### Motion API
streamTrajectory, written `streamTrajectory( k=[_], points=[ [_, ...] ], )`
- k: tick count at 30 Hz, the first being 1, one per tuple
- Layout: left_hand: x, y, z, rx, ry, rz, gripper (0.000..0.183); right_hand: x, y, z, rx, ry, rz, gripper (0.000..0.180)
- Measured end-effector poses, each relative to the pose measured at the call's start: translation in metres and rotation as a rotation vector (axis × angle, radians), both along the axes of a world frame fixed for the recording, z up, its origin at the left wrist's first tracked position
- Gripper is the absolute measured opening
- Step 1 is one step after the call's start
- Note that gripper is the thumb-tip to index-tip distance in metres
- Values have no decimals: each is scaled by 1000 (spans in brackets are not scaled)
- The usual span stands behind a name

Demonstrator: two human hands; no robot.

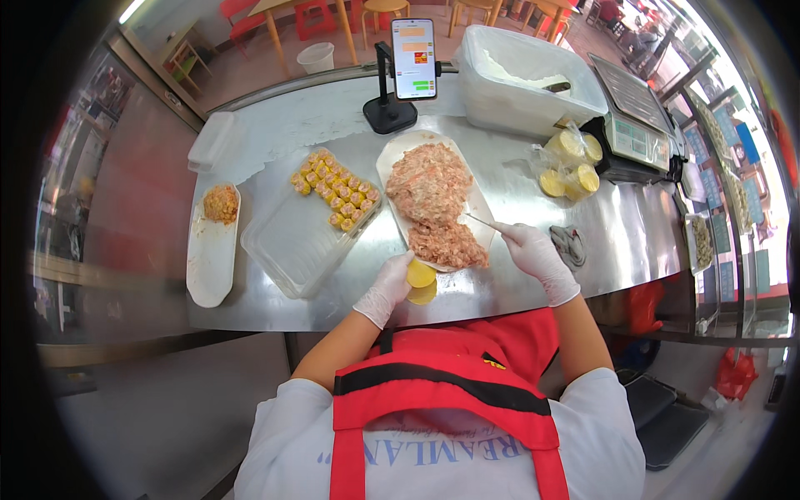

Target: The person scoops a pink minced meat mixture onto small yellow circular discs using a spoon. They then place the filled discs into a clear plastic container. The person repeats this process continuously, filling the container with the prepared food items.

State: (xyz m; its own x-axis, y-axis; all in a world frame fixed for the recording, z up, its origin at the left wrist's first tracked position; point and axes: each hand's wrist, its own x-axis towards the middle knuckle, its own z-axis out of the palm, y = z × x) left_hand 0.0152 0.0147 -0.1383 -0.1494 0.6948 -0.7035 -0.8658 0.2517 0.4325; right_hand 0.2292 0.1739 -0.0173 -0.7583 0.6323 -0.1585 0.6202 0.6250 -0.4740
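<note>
My left hand (389, 284), in a clear glove, pinches a round yellow dumpling wrapper (420, 274) near the front edge of a white tray (481, 206). Below that wrapper a second yellow round shows, perhaps its reflection. Raw minced meat (431, 181) is heaped on the tray, with a smaller portion at its near end. My right hand (531, 250), also gloved, grips a thin metal tool (480, 220) whose tip is over the tray's right side by the meat. Left of the tray, a clear plastic container (294, 250) holds rows of small yellow open-topped dumplings (340, 190) at its far side.
A long white dish (212, 269) with orange filling lies at left, below a clear lidded box (212, 140). A phone on a stand (389, 115), a plastic tub of white powder (525, 106), bagged yellow wrappers (569, 159), a scale (637, 140) and a grey cloth (567, 245) stand around.
</note>
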Motion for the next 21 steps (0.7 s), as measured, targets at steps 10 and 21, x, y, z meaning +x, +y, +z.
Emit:
streamTrajectory(
  k=[10, 21],
  points=[
    [2, -3, -8, 48, -27, 27, 30, -60, -15, -38, 312, -97, 15, 45],
    [-1, -5, -31, 128, -31, -49, 32, -64, 21, 11, 164, -267, 96, 29]
  ],
)
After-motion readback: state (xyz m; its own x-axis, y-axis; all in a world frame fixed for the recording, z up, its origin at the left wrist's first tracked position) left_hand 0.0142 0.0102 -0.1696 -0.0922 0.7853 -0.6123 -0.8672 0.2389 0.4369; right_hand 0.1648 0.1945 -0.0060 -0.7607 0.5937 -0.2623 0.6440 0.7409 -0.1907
